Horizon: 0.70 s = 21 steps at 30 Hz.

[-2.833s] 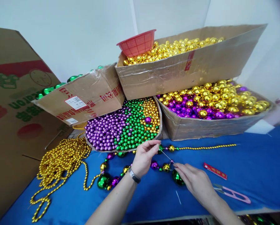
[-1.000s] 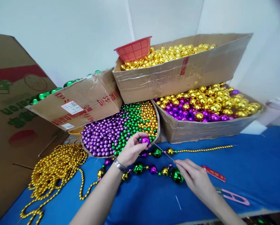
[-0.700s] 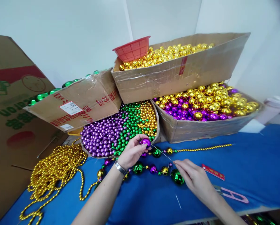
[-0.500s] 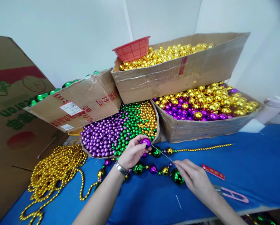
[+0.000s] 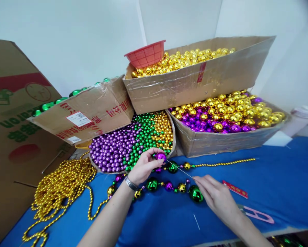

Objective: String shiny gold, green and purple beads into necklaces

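My left hand, with a metal watch on the wrist, pinches a shiny purple bead between thumb and fingers. A thin needle-like wire runs from the bead's right side to my right hand, whose fingertips are closed on its other end. Whether the tip is inside the bead is hidden. Below and behind the hands lies a bead strand of mixed green, purple and gold beads. A large green bead sits at its right end, just left of my right hand.
Cartons of gold beads and mixed gold and purple beads stand behind. A round container holds small beads. Gold bead chain is heaped at left. Pink-handled snips and a red strip lie on the blue cloth.
Both hands have barely moved; my right hand is slightly farther right and lower. The purple bead and wire stay in the same grip, and the view has shifted a little.
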Each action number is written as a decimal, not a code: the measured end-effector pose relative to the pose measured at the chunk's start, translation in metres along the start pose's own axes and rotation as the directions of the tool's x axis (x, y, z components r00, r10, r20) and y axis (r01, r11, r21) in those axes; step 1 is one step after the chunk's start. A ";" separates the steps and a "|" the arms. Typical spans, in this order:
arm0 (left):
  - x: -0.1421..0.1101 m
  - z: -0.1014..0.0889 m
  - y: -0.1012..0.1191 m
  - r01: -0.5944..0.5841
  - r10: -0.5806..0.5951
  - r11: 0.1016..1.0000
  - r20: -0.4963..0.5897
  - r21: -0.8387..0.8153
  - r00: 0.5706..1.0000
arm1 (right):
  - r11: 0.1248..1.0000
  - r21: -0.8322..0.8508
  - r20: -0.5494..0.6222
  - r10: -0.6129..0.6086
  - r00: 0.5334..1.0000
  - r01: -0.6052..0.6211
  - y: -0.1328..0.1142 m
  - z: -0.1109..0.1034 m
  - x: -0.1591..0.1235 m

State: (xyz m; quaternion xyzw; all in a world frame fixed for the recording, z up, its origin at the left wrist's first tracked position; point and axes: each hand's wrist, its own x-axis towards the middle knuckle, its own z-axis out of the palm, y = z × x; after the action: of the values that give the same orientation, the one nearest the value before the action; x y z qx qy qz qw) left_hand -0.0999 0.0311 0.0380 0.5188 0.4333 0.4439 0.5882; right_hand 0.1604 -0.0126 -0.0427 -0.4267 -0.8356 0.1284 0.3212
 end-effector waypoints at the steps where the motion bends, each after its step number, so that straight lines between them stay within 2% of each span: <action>1: 0.000 0.000 0.001 0.000 0.001 1.000 -0.003 0.025 1.000 | 1.000 -0.009 0.000 0.000 1.000 0.000 0.000 0.000 0.000; 6: -0.004 0.002 0.008 -0.003 0.000 0.988 0.023 0.157 1.000 | 0.999 -0.042 0.013 0.010 1.000 -0.010 0.002 0.002 -0.002; 9: -0.005 0.004 0.009 -0.007 0.000 0.989 0.047 0.148 0.999 | 0.999 -0.042 0.022 0.019 1.000 -0.018 0.002 0.003 -0.003; 12: -0.004 0.004 0.005 0.000 -0.003 0.996 0.041 0.084 0.999 | 1.000 -0.026 0.023 0.016 1.000 -0.015 0.001 0.003 -0.002; 17: 0.000 -0.001 -0.003 0.001 -0.004 0.992 -0.019 -0.125 1.000 | 1.000 -0.014 -0.003 0.016 1.000 -0.016 -0.003 -0.002 0.000; 21: 0.001 -0.002 -0.006 0.037 -0.039 0.975 -0.004 -0.221 0.999 | 1.000 0.006 -0.001 0.020 1.000 -0.020 -0.005 -0.003 0.000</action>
State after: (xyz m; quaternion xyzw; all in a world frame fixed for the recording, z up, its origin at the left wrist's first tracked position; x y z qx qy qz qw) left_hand -0.1013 0.0317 0.0317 0.4400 0.3935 0.4804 0.6487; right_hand 0.1588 -0.0158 -0.0382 -0.4343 -0.8308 0.1338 0.3213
